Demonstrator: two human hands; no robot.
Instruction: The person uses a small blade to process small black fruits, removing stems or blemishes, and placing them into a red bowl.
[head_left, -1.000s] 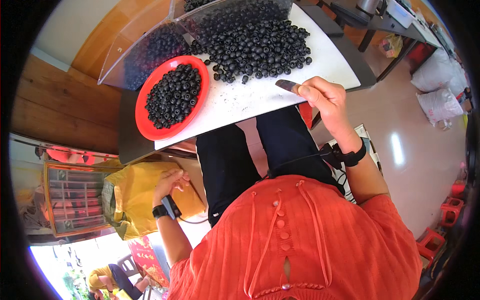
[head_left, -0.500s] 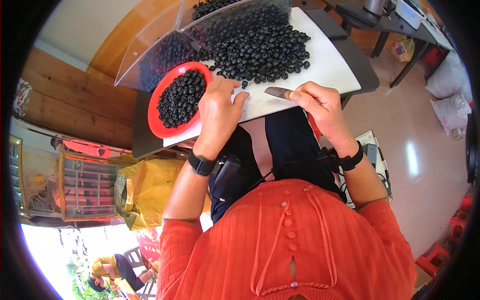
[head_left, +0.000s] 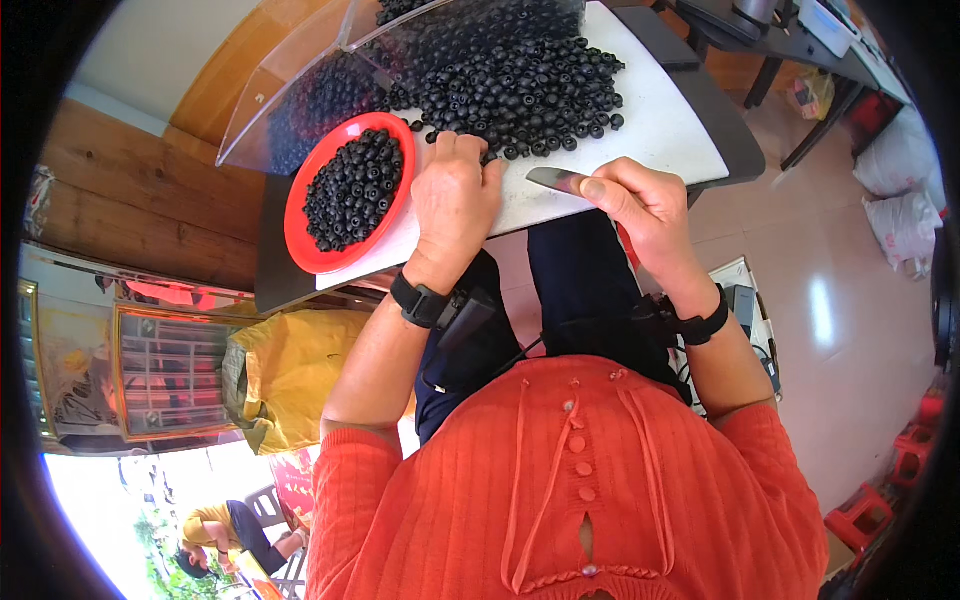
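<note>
A knife point(head_left: 552, 179) with a short, broad blade is gripped in my right hand point(head_left: 640, 200), its blade pointing left over the white board point(head_left: 680, 150). My left hand point(head_left: 455, 190) is closed at the front edge of a heap of small black bead-like balls point(head_left: 520, 95). Its fingers are bent, and one black ball point(head_left: 488, 157) shows between thumb and index finger. The knife and the left hand are apart. Left of that hand a red plate point(head_left: 299, 240) holds many more of the black balls point(head_left: 350, 190).
A clear plastic panel point(head_left: 250, 125) stands behind the plate and heap. The board lies on a dark table point(head_left: 735, 145). A yellow bag point(head_left: 300, 375) is at the left, with a seated person point(head_left: 235, 535) beyond. White sacks point(head_left: 900, 225) and red stools point(head_left: 860, 515) stand at right.
My left hand has turned and moved slightly up to the heap, its fingers closing around the ball at the front edge. The right hand with the knife has hardly moved.
</note>
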